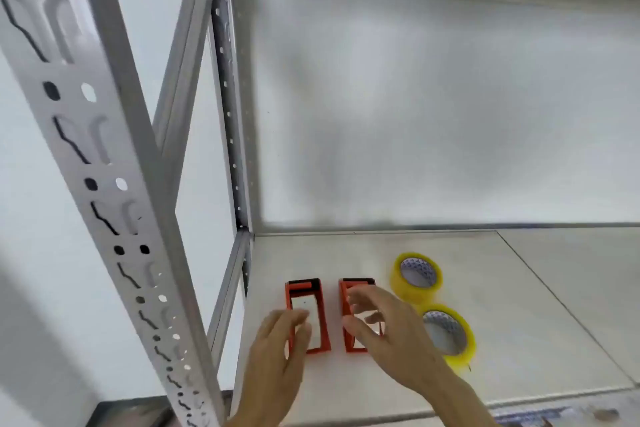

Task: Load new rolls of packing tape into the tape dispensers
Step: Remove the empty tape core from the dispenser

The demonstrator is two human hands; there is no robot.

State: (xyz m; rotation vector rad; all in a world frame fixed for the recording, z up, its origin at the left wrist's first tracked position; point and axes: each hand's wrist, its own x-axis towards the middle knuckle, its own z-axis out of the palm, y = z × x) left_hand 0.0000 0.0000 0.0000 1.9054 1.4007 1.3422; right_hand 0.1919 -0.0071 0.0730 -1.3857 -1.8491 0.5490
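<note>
Nearest the camera, the left hand (280,350) is reaching in over the front edge of the shelf (519,315), its fingers loosely spread and lying over the near end of the left dispenser (306,314); motion blur is making it hard to tell whether they are touching the frame. Just right of that dispenser, the right hand (384,329) is hovering with fingers and thumb spread wide over the right dispenser (356,317), covering much of it and holding nothing. Both dispensers are sitting flat side by side, a small gap between them, as empty orange frames with a black roller at the far end. Right of the right dispenser, the near roll (450,334) of yellow tape is lying flat, partly hidden by the right wrist. The far roll (417,276) is lying just beyond it, nearly touching. Left of the dispensers, a perforated grey post (104,184) is standing, and a white back panel (433,107) is rising behind everything.
</note>
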